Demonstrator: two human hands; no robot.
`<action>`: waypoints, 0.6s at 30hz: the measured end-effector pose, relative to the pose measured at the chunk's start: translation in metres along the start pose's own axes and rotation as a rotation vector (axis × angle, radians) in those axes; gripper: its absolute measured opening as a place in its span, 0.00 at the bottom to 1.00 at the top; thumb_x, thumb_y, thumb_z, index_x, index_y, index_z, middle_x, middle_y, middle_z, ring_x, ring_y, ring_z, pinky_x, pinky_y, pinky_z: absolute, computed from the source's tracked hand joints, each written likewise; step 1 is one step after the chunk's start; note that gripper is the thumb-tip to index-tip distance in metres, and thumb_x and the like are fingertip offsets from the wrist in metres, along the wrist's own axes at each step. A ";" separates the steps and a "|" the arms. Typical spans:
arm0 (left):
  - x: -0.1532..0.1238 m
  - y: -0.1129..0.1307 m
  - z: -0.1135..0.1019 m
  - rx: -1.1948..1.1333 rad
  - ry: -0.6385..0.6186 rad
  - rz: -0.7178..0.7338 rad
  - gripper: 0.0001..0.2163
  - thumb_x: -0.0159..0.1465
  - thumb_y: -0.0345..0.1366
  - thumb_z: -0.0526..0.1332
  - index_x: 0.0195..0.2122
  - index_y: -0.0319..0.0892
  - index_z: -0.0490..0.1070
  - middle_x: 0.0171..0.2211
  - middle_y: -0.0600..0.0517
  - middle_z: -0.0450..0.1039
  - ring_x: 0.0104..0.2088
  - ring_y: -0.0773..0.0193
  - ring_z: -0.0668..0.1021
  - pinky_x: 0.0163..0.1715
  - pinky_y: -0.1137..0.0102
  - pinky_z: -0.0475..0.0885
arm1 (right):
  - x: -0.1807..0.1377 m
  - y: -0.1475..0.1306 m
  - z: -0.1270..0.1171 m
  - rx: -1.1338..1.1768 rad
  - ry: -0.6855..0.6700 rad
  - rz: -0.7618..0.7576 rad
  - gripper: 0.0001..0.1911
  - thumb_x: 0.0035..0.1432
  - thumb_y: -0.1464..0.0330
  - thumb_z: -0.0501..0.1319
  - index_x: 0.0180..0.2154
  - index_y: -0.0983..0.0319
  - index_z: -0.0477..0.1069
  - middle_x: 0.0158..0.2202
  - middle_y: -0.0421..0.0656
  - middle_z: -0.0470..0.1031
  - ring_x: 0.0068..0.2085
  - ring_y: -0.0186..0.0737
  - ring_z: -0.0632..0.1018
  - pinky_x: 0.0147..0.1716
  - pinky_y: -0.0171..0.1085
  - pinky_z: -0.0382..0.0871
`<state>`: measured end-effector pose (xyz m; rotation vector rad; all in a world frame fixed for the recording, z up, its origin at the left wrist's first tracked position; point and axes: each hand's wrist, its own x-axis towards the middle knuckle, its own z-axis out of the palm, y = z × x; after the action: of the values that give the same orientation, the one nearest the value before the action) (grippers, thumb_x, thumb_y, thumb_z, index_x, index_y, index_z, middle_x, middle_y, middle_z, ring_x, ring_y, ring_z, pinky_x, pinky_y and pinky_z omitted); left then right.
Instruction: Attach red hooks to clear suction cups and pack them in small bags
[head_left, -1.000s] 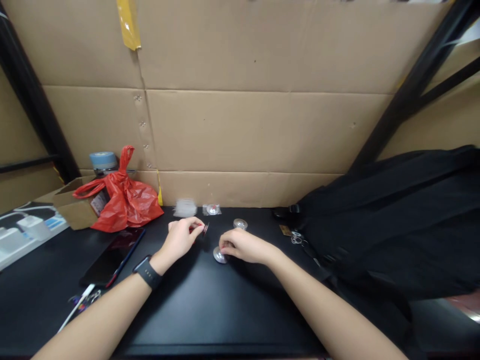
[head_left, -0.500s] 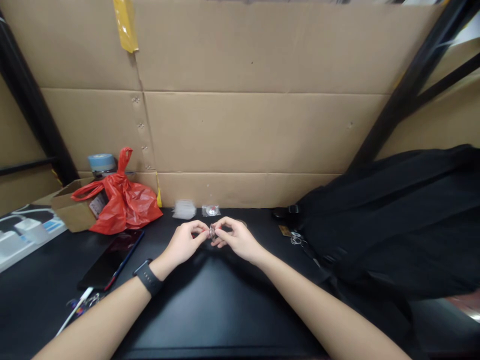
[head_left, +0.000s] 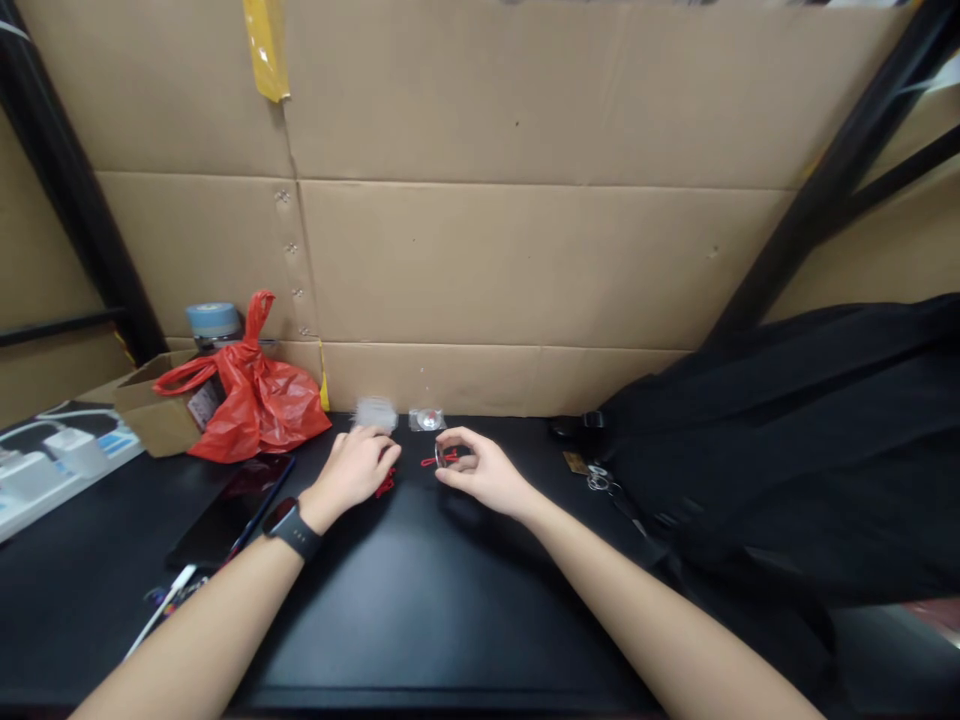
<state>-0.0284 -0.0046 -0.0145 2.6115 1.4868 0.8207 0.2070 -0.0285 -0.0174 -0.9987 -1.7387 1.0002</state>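
Note:
My right hand [head_left: 484, 473] pinches a small round, silvery-edged disc [head_left: 440, 455] between thumb and fingertips, held upright on its edge. A thin red cord [head_left: 428, 462] runs from this disc, poking out on its left side and in among the fingers. To the left, my left hand [head_left: 356, 465] is lowered palm down, its fingers curled at a small bunch of red cord [head_left: 385, 484] on the black table. The fingertips of that hand are partly hidden. Just beyond the hands lies a small clear packet [head_left: 427, 420] with a round piece inside.
A stack of clear plastic bags [head_left: 373, 412] lies behind my left hand. Further left are a red plastic bag [head_left: 259, 405], a cardboard box [head_left: 154, 415], a phone [head_left: 229, 510] and a power strip [head_left: 34, 495]. A black backpack [head_left: 795, 460] fills the right side, with keys [head_left: 598, 478] beside it.
My left hand has let go of the disc and moved left, down to the red cord. The right hand keeps the disc, with its red cord now showing. The view has shifted slightly.

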 end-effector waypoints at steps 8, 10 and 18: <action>0.004 -0.053 0.003 0.027 -0.094 -0.056 0.18 0.70 0.46 0.50 0.47 0.50 0.77 0.56 0.47 0.72 0.57 0.50 0.70 0.55 0.52 0.63 | 0.003 0.004 -0.008 -0.043 0.025 -0.013 0.20 0.49 0.64 0.67 0.44 0.62 0.68 0.47 0.46 0.73 0.28 0.30 0.76 0.32 0.35 0.73; 0.005 -0.055 0.004 0.028 -0.100 -0.052 0.18 0.70 0.46 0.50 0.48 0.49 0.77 0.55 0.47 0.74 0.56 0.50 0.70 0.55 0.52 0.62 | 0.003 0.004 -0.008 -0.053 0.025 -0.014 0.20 0.49 0.64 0.67 0.44 0.61 0.68 0.48 0.46 0.73 0.28 0.30 0.76 0.32 0.34 0.73; 0.006 -0.057 0.001 0.086 -0.046 -0.004 0.14 0.68 0.40 0.53 0.48 0.47 0.76 0.53 0.46 0.75 0.54 0.52 0.73 0.53 0.56 0.64 | 0.002 0.002 -0.009 -0.061 0.010 -0.020 0.20 0.49 0.65 0.67 0.44 0.61 0.68 0.47 0.46 0.73 0.29 0.30 0.77 0.32 0.34 0.73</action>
<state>-0.0702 0.0316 -0.0287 2.6670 1.5485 0.7061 0.2151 -0.0238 -0.0164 -1.0216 -1.7768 0.9331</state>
